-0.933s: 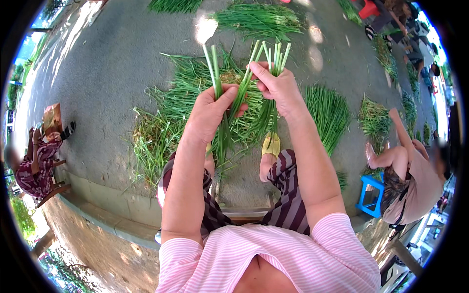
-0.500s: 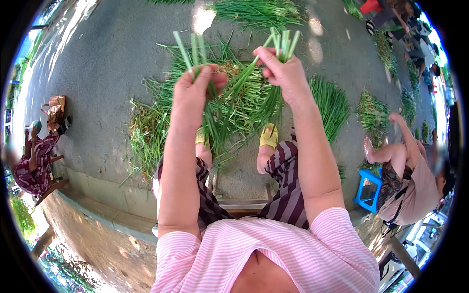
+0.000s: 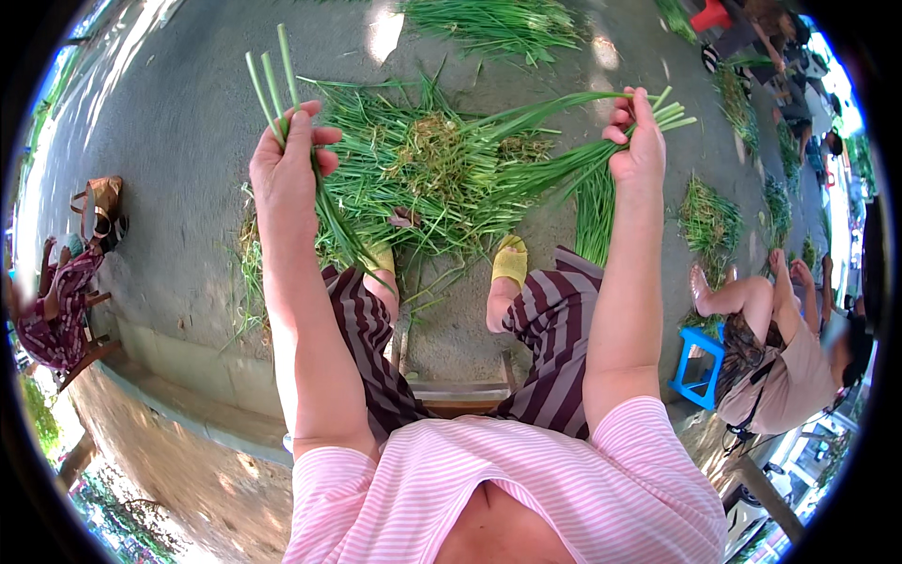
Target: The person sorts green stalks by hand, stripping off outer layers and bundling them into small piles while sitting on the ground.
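My left hand (image 3: pixel 285 174) is closed around a few long green stalks (image 3: pixel 272 85); their pale ends stick up past the fingers and the thin leaves trail down toward my left foot. Out to the right, my right hand (image 3: pixel 641 141) grips a thicker bunch of the same stalks (image 3: pixel 554 174). Its pale ends point right, while the leaves fan leftward over a wide heap of greens (image 3: pixel 442 169) on the ground. Yellowed, withered leaves (image 3: pixel 427 146) lie on top of that heap. Both hands are well apart.
My yellow slippers (image 3: pixel 508 261) are at the heap's near edge. More greens (image 3: pixel 498 23) lie beyond it, with another bundle (image 3: pixel 594 221) under my right wrist. A person sits right, by a blue stool (image 3: pixel 700 367); another person (image 3: pixel 70 310) sits left near a brown bag (image 3: pixel 101 202).
My hands have spread apart, left one to the left and right one to the right, each keeping its stalks. The right bunch has swung from upright to nearly sideways.
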`<state>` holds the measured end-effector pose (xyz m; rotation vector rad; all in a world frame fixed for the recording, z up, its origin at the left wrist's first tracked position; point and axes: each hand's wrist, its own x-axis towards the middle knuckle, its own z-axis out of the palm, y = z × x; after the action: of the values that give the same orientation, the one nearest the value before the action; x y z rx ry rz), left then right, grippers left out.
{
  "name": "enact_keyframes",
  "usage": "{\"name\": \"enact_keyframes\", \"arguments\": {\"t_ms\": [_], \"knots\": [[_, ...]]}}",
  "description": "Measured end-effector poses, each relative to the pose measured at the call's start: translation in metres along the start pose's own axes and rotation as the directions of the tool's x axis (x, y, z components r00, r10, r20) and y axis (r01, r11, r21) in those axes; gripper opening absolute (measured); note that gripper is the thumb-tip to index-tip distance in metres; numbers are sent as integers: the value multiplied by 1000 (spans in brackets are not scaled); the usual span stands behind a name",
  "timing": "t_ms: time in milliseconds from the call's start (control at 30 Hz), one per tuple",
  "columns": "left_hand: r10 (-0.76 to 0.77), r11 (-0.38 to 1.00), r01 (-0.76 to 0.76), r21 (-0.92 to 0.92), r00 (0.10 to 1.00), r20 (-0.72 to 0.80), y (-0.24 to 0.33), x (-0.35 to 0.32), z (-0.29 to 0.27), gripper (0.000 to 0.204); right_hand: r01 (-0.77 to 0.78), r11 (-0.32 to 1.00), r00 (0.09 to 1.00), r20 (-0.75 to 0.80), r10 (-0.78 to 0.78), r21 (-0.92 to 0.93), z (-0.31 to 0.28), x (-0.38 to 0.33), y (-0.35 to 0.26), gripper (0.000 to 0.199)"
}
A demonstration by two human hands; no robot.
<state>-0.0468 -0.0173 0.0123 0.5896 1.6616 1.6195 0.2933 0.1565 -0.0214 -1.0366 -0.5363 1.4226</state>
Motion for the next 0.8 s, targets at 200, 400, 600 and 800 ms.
{"name": "enact_keyframes", "arguments": {"t_ms": [200, 400, 600, 800], "knots": [[-50, 999, 49, 13, 998, 34, -5, 4, -1, 25, -33, 993, 999, 24, 31, 109, -8, 8, -1, 21], [-58, 998, 59, -11, 995, 82, -6, 3, 2, 26, -58, 988, 998, 34, 53, 141, -5, 9, 0, 19], [-122, 992, 124, 5, 977, 175, -8, 3, 7, 25, -54, 991, 998, 26, 51, 124, -3, 10, 2, 19], [-169, 945, 255, -206, 918, 359, -9, 2, 15, 26, -72, 997, 987, 142, 69, 12, 13, -4, 9, 19]]}}
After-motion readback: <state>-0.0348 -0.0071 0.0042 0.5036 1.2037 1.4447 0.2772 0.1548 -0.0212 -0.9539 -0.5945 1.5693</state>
